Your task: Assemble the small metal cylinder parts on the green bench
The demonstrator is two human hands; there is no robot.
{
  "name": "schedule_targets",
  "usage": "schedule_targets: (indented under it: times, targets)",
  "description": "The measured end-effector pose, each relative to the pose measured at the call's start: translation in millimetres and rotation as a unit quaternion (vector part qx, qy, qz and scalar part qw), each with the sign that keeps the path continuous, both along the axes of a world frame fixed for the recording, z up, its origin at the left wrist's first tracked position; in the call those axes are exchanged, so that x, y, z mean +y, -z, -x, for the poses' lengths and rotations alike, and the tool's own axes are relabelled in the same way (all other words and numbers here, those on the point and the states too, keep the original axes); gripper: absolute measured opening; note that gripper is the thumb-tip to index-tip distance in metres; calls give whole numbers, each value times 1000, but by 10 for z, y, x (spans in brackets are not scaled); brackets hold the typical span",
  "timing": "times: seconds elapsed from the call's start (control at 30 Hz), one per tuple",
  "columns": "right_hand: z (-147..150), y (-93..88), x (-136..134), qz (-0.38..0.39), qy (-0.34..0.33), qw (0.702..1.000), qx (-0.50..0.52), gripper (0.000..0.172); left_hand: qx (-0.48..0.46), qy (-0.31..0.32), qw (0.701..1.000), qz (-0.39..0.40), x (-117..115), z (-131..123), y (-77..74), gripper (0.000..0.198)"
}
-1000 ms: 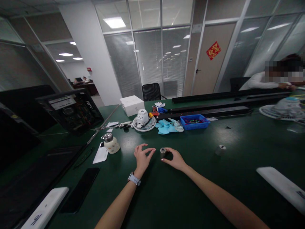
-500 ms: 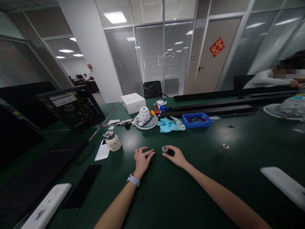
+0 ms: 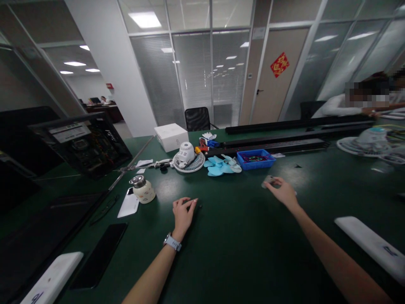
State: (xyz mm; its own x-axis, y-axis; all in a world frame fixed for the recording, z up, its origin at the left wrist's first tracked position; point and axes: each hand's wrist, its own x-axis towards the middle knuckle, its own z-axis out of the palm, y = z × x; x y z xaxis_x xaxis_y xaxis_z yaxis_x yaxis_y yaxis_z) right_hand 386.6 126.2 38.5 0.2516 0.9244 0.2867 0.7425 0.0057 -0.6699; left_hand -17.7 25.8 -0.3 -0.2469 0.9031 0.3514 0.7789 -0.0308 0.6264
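Note:
My right hand (image 3: 281, 192) reaches out over the right side of the table, thumb and fingers closed around a small metal cylinder (image 3: 267, 181) that is blurred by motion. Behind this hand, the second metal cylinder is mostly hidden. My left hand (image 3: 183, 215), with a watch (image 3: 172, 242) at the wrist, stays low over the middle of the green table (image 3: 221, 253). Its thumb and index fingertip are pinched together; whatever they hold is too small to make out. A tiny dark piece (image 3: 200, 206) lies beside those fingertips.
Blue fan blades (image 3: 220, 165), a white fan part (image 3: 189, 158) and a blue tray (image 3: 256, 159) of wires stand ahead. On the left are a bottle (image 3: 143, 190), a phone (image 3: 99, 255) and an opened monitor (image 3: 84, 141). A person (image 3: 340, 105) sits far right.
My right hand has carried the metal cylinder rightward and away from my left hand, towards the second cylinder. My left hand has barely moved. The view has turned slightly right.

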Motion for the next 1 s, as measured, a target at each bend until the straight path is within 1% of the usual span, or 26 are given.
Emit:
schedule_targets:
  times: [0.07,0.13,0.2,0.3,0.43,0.57,0.67,0.73,0.77,0.83,0.87,0.93,1.0]
  targets:
    - [-252,-50,32,45,78,993,-76,51,1,1,1000,3,4,1,0,28]
    - [-379,-75,29,77,122,978,-148,52,1,2,1000,5,10,4,5,29]
    - [-409,-71,13,89,143,964,-205,52,2,5,1000,6,13,11,13,30]
    - [-384,-19,9,95,146,952,-252,51,5,10,1000,6,14,23,24,31]
    - [-378,90,48,114,141,954,-238,52,11,12,1000,6,15,34,36,33]
    - [-374,166,68,102,157,960,-210,53,22,17,1000,6,29,41,58,36]
    - [-354,163,33,93,139,966,-197,59,30,17,999,0,45,61,88,38]
    - [-405,119,-12,62,131,970,-194,64,37,22,999,-4,56,82,113,41]
    - [-473,85,-38,42,138,970,-194,65,41,28,999,-5,61,93,126,43]
    - [-714,-1,-102,21,170,967,-190,58,48,37,998,-8,70,115,149,46]
    - [-881,-46,-143,27,190,964,-182,54,52,41,998,-9,75,125,161,48]
    - [-1261,-115,-249,68,230,957,-160,49,55,38,998,-14,92,145,186,51]
    - [-1604,-120,-379,107,259,949,-143,48,59,30,998,-18,116,166,213,54]
